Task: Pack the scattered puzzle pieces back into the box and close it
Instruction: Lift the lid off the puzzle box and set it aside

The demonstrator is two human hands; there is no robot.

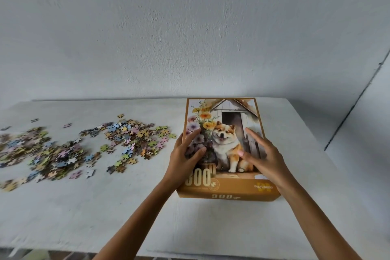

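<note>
Puzzle box [228, 148], orange, lid printed with a smiling dog, flowers and "300": lid on, lying flat on the white desk [126, 207], toward 4 o'clock in the view. Puzzle pieces [130, 135]: loose, many, scattered in heaps on the desk at the box's 9 o'clock, apart from it. Left hand [185, 154]: fingers straight, laid on the lid's 9 o'clock edge, gripping nothing. Right hand [263, 154]: fingers spread wide over the lid's 3 o'clock side; whether they touch it cannot be told. Pale wall [190, 27] at 12 o'clock.

Puzzle pieces [130, 139] litter table [211, 228] left; box [228, 191] blocks right, near wall [190, 38]; bare near edge passable.
</note>
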